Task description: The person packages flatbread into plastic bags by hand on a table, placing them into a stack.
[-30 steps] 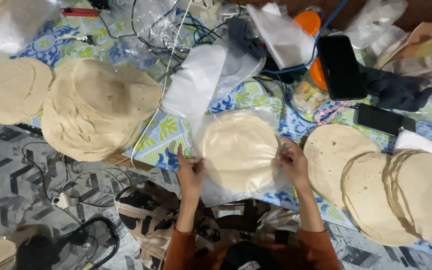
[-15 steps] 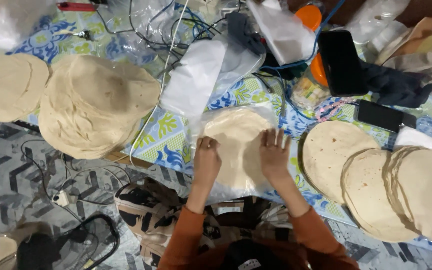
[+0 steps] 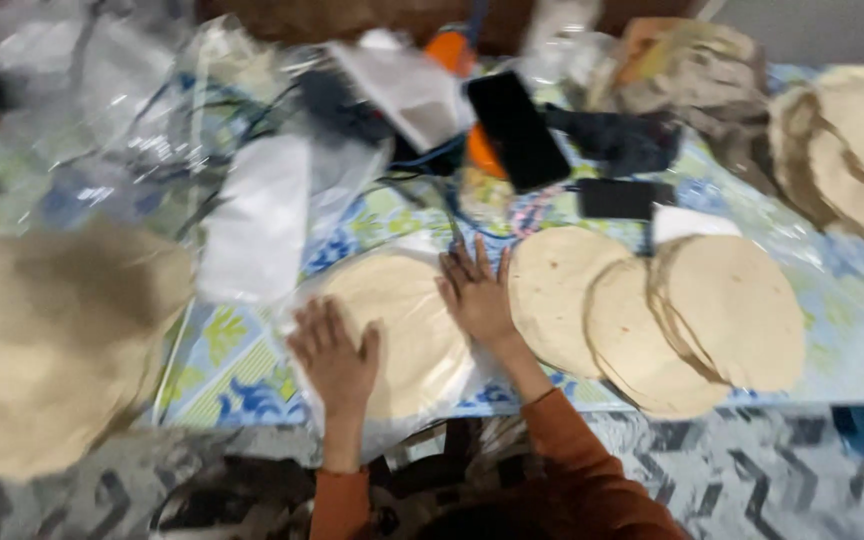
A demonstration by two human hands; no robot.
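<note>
A white rectangular packet is lying to the left of the bagged flatbread, crumpled clear plastic bags are heaped at the far left, and a black phone is resting farther back. The flatbread, round and pale inside its clear bag, is being pressed flat by two open hands, the left hand on its near-left edge and the right hand on its far-right edge. Three overlapping flatbread stacks are lying just right of the right hand, another pile is blurred at the left, and more are showing at the far right.
</note>
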